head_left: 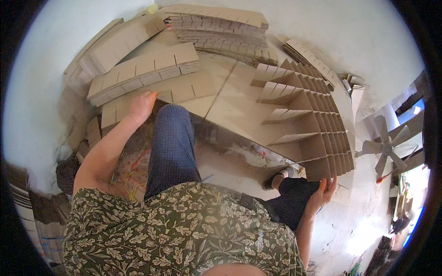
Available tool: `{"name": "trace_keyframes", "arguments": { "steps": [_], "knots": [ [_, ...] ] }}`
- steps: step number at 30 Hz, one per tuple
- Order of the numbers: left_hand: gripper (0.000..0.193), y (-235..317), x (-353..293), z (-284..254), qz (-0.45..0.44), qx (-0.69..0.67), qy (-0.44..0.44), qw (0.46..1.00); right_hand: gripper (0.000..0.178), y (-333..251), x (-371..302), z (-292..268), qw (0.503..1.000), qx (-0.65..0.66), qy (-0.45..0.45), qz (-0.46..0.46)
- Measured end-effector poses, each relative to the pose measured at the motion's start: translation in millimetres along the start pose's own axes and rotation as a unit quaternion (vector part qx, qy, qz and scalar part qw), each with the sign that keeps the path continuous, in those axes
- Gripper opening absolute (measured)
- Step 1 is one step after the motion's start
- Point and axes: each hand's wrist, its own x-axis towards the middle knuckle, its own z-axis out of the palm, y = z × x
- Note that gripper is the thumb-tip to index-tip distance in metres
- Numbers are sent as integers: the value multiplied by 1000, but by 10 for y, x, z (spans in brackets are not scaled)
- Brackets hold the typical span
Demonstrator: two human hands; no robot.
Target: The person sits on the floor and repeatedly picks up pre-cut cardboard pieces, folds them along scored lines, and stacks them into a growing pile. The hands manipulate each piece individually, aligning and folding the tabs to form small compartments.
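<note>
On the right of the table (pixel 225 99), a cardboard divider grid (pixel 322 124) stands half interlocked, its long strips fanning out to the left. My right hand (pixel 321 195) grips the grid's near end, with fingers and thumb at the lower edge. At the table's near left edge, my left hand (pixel 142 108) is closed, fingers together, over a flat slotted cardboard strip (pixel 184 90). What lies between its fingers is hidden. Just beyond that hand rests a stack of slotted cardboard strips (pixel 145 69).
Taller strip stacks (pixel 216 30) line the back, and another stack (pixel 119 41) leans at the far left. A floor fan (pixel 386 147) stands to the right. My raised knee (pixel 172 138) juts up against the table's near edge.
</note>
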Motion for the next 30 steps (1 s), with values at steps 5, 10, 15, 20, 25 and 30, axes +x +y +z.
{"name": "trace_keyframes", "arguments": {
  "steps": [5, 10, 15, 20, 25, 30],
  "knots": [
    [16, 262, 237, -414, 8, 4, 60, 998, 40, -8, -194, -153, 994, -64, 72, -53],
    [15, 648, 357, -747, 68, -78, 134, 986, 27, -577, -324, -52, 978, -113, 64, -161],
    [25, 1471, 335, -1175, 213, -133, 176, 952, 40, -1273, -128, 326, 929, 220, -211, 210],
    [31, 1926, 366, -1038, 308, -186, 185, 914, 32, -1215, -67, 494, 781, 410, -294, 367],
    [33, 2144, 391, -940, 298, -228, 213, 902, 35, -984, -134, 299, 816, 414, -202, 350],
    [32, 2315, 429, -868, 334, -247, 229, 880, 28, -1188, -208, 192, 818, 376, -189, 393]
  ]
}}
